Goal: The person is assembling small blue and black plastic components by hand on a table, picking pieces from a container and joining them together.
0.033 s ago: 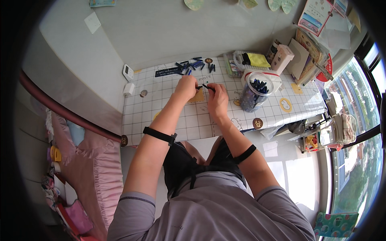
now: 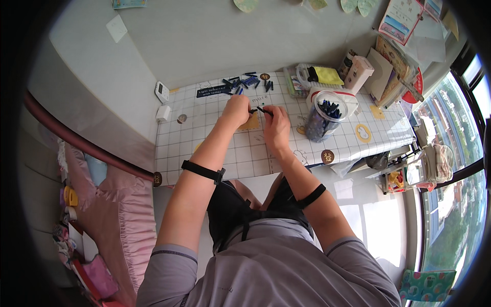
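Note:
My left hand (image 2: 237, 109) is closed over the table, gripping a blue pen (image 2: 240, 91). A dark end of it pokes out beside the fingers on the right. Facing it across a small gap, my right hand (image 2: 276, 125) pinches a short dark piece (image 2: 263, 110) that looks like a pen cap. Just beyond my hands lies a loose group of dark blue pens and short pen parts (image 2: 250, 81). To the right of my right hand stands a clear plastic jar (image 2: 318, 131) with several dark pens upright in it.
A white table with a grid-patterned cover (image 2: 204, 138) carries everything. At its back right are a plastic box (image 2: 295, 84) with a yellow cloth (image 2: 329, 76), a pink box (image 2: 359, 73) and notebooks (image 2: 377, 74). A small white timer (image 2: 162, 92) is at the left wall; a window is at right.

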A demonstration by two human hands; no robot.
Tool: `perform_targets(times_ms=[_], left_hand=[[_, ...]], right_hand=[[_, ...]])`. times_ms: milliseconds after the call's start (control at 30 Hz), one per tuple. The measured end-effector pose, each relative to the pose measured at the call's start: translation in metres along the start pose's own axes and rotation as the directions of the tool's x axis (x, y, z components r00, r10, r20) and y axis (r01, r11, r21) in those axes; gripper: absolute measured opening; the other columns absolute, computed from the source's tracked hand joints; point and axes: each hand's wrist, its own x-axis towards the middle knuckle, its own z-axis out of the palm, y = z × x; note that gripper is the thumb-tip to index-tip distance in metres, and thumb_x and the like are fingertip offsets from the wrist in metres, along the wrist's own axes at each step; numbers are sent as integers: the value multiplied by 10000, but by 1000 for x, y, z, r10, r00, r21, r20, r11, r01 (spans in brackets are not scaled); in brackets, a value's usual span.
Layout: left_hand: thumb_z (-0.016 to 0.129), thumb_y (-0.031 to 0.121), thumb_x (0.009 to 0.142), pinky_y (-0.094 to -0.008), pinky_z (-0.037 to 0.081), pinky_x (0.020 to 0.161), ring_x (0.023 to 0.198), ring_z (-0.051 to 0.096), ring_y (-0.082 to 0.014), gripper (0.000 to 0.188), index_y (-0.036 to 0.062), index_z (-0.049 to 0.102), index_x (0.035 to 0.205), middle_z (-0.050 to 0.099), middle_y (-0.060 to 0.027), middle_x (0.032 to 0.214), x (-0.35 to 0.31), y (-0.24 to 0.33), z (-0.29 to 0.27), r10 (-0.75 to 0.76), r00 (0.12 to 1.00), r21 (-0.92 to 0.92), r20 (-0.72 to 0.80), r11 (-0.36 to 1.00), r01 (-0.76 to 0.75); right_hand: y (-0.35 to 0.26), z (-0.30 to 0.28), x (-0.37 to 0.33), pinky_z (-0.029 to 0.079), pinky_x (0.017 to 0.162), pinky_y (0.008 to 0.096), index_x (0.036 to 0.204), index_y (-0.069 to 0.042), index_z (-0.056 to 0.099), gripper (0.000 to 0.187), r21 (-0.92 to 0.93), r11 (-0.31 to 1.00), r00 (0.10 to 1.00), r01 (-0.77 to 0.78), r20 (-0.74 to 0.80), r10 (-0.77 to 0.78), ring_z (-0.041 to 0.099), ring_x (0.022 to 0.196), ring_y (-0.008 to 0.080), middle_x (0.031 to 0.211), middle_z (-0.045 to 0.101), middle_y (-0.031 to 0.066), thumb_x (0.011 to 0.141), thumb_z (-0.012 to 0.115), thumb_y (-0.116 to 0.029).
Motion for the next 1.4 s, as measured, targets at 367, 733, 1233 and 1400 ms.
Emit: perform_targets(times_ms=[367, 733, 1233, 1400], left_hand=[[665, 112, 543, -261, 437, 569, 620, 553, -212, 206, 21, 587, 710, 571, -118, 675, 5, -5, 4, -80, 995, -115, 53, 990, 86], [597, 100, 653, -202, 424, 540, 581, 544, -115, 189, -29, 560, 786, 576, -94, 657, -43, -11, 25, -169, 929, -665, -329, 740, -100], [563, 21, 675, -179, 422, 574, 649, 534, -90, 145, -30, 538, 809, 566, -62, 717, -64, -21, 58, -76, 883, -747, -464, 569, -343], [576, 12, 649, -191, 426, 551, 613, 545, -103, 144, -22, 549, 786, 576, -84, 707, -69, -9, 51, -47, 847, -624, -530, 697, -352]], right_hand=[[0, -1, -2, 375, 613, 335, 764, -20, 493, 115, -13, 1000, 1000, 1, 25, -1, 456, 703, 284, 746, 484, 115, 660, 455, 15], [0, -7, 0, 403, 551, 266, 771, -16, 517, 120, 114, 993, 999, 44, -12, -43, 504, 615, 211, 711, 513, 95, 658, 501, 21], [-14, -17, -19, 420, 559, 235, 764, 0, 520, 129, 222, 967, 962, -127, 265, 65, 546, 626, 162, 704, 551, 90, 643, 561, -11], [-12, -21, -21, 420, 548, 231, 759, 6, 517, 126, 263, 940, 944, -217, 302, 133, 551, 619, 167, 697, 549, 99, 638, 551, 8]])
